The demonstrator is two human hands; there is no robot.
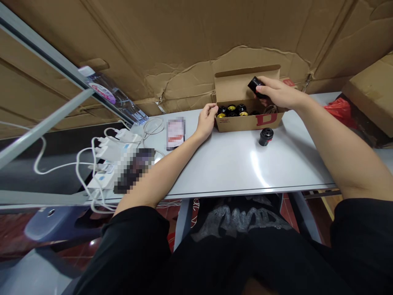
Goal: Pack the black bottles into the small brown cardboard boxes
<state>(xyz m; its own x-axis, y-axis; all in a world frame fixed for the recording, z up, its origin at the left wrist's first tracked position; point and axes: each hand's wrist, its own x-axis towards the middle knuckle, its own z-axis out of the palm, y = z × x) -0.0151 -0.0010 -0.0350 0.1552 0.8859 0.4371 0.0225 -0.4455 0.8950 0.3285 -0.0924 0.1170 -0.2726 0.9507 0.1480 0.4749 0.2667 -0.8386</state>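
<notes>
An open cardboard box (239,123) with a red letter on its front stands at the back of the table, its lid raised. Inside it are several black parts (242,109), some with gold-coloured rings. My left hand (207,119) grips the box's left edge with bent fingers. Above the right half of the box, my right hand (278,92) holds a black cylindrical part (254,84), tilted, with its far end showing. Another black cylindrical part (266,136) with a bit of red stands on the table in front of the box.
The white table (224,164) backs onto large cardboard sheets. Left are a plastic bottle (123,100), a blurred-out pinkish item (176,133), white cables and power strips (115,149), and a metal frame. Right are a red plastic bag (340,111) and a large carton (373,96).
</notes>
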